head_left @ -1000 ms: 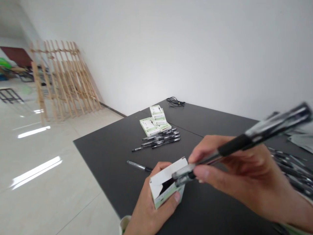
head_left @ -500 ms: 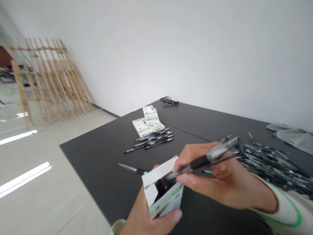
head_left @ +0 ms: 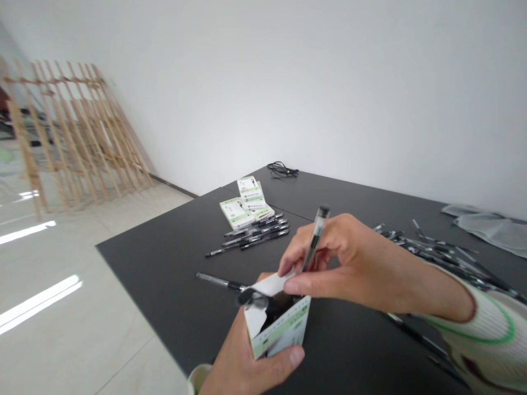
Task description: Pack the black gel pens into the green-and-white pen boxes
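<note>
The green-and-white pen carton, mouth open, sits clasped in the left hand, toward seven o'clock from the right hand, whose narrow grip holds a clear-barrelled pen, long axis toward one o'clock.

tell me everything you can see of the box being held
The box looks like thin card, white with pale green printed bands. Its top is open, a white flap raised at the rear, the inside dark; what looks like a blurred pen end shows at the opening's left. Tilted over the black table, it is gripped by the left hand; the right hand seems to touch the flap.
</note>
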The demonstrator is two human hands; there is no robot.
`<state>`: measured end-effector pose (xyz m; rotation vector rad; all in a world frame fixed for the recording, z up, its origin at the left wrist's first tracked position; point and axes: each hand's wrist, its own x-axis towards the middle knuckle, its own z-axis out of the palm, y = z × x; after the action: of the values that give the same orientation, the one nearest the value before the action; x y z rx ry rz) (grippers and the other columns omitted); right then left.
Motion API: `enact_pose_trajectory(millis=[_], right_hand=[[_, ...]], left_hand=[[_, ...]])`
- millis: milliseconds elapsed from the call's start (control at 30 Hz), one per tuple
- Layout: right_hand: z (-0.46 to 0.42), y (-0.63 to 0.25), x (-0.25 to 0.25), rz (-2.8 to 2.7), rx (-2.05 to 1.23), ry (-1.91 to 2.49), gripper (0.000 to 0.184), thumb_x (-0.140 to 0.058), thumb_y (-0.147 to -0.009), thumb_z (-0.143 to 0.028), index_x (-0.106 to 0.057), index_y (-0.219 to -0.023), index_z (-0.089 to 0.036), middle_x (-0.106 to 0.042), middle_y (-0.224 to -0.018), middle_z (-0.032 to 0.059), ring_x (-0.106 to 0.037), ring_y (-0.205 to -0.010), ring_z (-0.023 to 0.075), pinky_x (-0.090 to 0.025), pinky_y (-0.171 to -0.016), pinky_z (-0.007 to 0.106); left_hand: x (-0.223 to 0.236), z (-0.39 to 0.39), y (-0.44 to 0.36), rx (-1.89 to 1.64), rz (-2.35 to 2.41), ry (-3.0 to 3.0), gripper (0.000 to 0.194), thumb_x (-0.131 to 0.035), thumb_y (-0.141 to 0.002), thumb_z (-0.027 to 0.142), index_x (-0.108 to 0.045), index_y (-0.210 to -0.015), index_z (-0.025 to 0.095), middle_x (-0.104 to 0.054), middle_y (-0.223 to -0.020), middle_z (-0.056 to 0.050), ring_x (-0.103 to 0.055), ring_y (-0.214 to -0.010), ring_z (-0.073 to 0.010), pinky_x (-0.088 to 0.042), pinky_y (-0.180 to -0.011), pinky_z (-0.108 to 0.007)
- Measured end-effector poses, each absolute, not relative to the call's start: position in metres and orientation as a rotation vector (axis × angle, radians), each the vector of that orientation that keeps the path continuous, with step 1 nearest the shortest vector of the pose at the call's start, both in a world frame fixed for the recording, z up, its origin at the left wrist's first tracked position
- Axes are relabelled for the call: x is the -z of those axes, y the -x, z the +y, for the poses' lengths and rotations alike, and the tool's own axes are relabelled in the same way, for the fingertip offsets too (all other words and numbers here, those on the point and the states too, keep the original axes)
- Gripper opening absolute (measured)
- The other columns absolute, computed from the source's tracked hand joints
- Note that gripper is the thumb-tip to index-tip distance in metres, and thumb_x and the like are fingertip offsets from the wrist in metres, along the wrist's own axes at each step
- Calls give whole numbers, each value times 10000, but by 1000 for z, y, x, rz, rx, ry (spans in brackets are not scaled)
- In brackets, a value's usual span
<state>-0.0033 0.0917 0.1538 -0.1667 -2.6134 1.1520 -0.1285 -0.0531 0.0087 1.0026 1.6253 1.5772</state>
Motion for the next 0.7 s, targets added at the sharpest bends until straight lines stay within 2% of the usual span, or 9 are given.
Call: enact_pose_trajectory(millis=[67,133,267,433,500,633,700], right_hand=[[92,3,-151,-2592,-1201,190,91,-685,-838,-222,-713,-893,-155,-713,-810,11,-655,-688,122,-496,-597,202],[90,2,-149,-2580,-1163,159,101,-715,-811,-217,-709,-884,-148,-709,-807,13,-647,-675,118,-496,-598,202],[84,3,-144,-2523,-1083,170,94,-703,-811,-180,-691,-901,-158,-691,-779,-5,-630,-660,102,-486,-596,186],[83,2,-140,-2634,-888,90,100,-636,-796,-73,-674,-780,-165,-626,-691,-33,-553,-603,79,-410,-562,180],[83,-1,-144,-2635,-753,113,83,-695,-758,-112,-676,-801,-181,-609,-696,-46,-521,-607,77,-379,-560,187],[77,-3,-156,-2502,-712,190,257,-765,-757,-304,-660,-974,-212,-552,-689,-71,-479,-578,70,-341,-528,188],[73,0,-159,-2509,-674,103,144,-719,-813,-281,-657,-917,-202,-534,-682,-70,-466,-583,63,-327,-542,189]], left_hand=[[-9,-53,129,-1544,1636,-1000,698,-806,-567,481,-627,-1192,226,-737,-962,-86,-696,-876,-326,-467,-982,-524],[-10,-52,127,-1576,1657,-957,718,-793,-573,515,-613,-1205,226,-724,-1029,-94,-668,-977,-343,-440,-1011,-533],[-11,-50,123,-1642,1636,-932,742,-800,-551,531,-606,-1202,230,-687,-1158,-98,-585,-1153,-365,-436,-1032,-499],[-12,-50,121,-1641,1642,-910,731,-803,-549,516,-603,-1197,241,-680,-1189,-83,-618,-1101,-362,-482,-987,-489],[-12,-50,122,-1625,1653,-914,710,-803,-549,507,-610,-1180,245,-693,-1154,-79,-619,-1097,-365,-484,-984,-491],[-14,-50,124,-1614,1640,-1002,694,-792,-577,473,-592,-1201,243,-713,-1060,-68,-604,-1128,-361,-474,-1001,-485],[-15,-49,125,-1589,1610,-1079,690,-783,-600,452,-576,-1226,246,-696,-1126,-73,-602,-1135,-361,-476,-1000,-487]])
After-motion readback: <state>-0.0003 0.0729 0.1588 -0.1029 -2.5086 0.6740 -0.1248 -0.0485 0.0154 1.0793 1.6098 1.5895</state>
